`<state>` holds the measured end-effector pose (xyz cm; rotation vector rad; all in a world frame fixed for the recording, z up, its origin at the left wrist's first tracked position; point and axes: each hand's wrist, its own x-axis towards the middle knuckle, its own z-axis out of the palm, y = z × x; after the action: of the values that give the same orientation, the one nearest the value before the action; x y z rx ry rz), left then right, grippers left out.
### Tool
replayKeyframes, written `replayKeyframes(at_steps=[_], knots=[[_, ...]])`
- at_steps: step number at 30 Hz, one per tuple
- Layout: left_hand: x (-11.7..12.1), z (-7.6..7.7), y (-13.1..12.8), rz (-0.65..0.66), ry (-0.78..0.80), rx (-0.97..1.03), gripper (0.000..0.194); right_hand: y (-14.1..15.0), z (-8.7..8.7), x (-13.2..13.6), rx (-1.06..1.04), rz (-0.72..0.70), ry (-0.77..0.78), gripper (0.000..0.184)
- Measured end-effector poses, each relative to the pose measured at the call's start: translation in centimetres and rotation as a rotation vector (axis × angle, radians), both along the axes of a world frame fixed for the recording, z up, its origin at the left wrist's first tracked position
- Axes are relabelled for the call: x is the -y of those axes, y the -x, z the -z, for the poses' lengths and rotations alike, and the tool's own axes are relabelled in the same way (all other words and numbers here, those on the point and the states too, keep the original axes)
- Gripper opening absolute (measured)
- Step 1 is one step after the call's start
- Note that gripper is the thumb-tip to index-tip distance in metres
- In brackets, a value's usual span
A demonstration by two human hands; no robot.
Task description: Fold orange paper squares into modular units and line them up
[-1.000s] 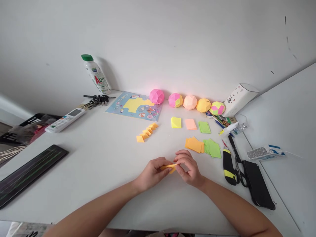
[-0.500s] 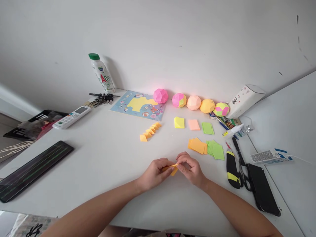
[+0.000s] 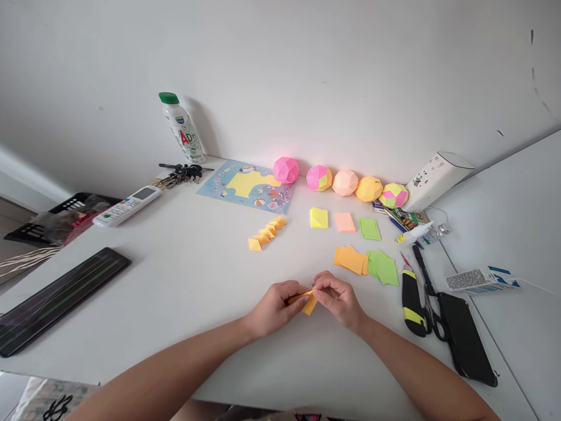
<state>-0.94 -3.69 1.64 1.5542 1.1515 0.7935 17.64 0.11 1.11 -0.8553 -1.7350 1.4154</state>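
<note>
Near the front of the white table, an orange sheet of paper [image 3: 309, 306], partly folded, is held between my two hands. My left hand [image 3: 279, 306] pinches its left side, thumb on the near face. At the right end, the thumb and forefinger of my right hand [image 3: 339, 298] grip the same paper. Beyond my hands lies a row of folded orange paper pieces [image 3: 266, 235]. To their right sit a loose stack of orange sheets [image 3: 351, 261] and a fan of green sheets [image 3: 384, 268]. My fingers hide part of the fold.
Several paper balls, one of them pink [image 3: 286, 170], line the wall. Behind the loose sheets are a yellow pad [image 3: 319, 218], a pink pad [image 3: 345, 222] and a green pad [image 3: 370, 228]. A utility knife [image 3: 412, 304], scissors [image 3: 433, 318] and a black phone [image 3: 467, 339] lie at right; a remote [image 3: 127, 206] lies left.
The lower flap of the orange paper shows a little more below my fingers. Both hands stay in almost the same place, still pinching it.
</note>
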Motion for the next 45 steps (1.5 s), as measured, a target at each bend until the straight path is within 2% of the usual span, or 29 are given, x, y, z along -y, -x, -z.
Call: replayKeyframes(at_steps=[13,17,21,25,28,29,32,37,41,45], knots=[[-0.1,0.3,0.0,0.014,-0.024,-0.004,0.032,-0.1,-0.1,0.1,0.039,-0.005,-0.017,0.013],[-0.2,0.6,-0.1,0.018,-0.109,-0.038,0.028,-0.1,-0.1,-0.1,0.026,0.008,-0.005,0.014],[-0.9,0.9,-0.4,0.024,-0.187,-0.064,0.025,-0.1,0.0,-0.5,0.035,0.068,-0.018,0.015],[-2.9,0.8,-0.5,0.053,-0.204,-0.121,0.026,-0.2,0.5,-1.0,0.04,0.191,0.002,0.014],[-5.0,0.7,-0.4,0.261,-0.258,-0.223,0.025,-0.3,1.1,-1.4,0.021,0.278,0.045,0.014],[-5.5,0.8,-0.4,0.272,-0.268,-0.272,0.027,-0.3,1.3,-1.6,0.005,0.301,0.054,0.014],[-6.6,0.9,-0.3,0.241,-0.379,-0.364,0.027,-0.4,1.7,-2.0,-0.042,0.357,0.074,0.015],[-6.4,1.4,-0.1,0.183,-0.441,-0.296,0.025,-0.4,1.6,-2.3,-0.046,0.379,0.091,0.017],[-6.2,1.6,0.1,0.165,-0.44,-0.227,0.033,-0.3,1.6,-2.3,-0.037,0.367,0.094,0.017],[-6.2,1.3,0.2,0.172,-0.384,-0.167,0.028,-0.4,1.6,-2.3,-0.038,0.357,0.086,0.019]])
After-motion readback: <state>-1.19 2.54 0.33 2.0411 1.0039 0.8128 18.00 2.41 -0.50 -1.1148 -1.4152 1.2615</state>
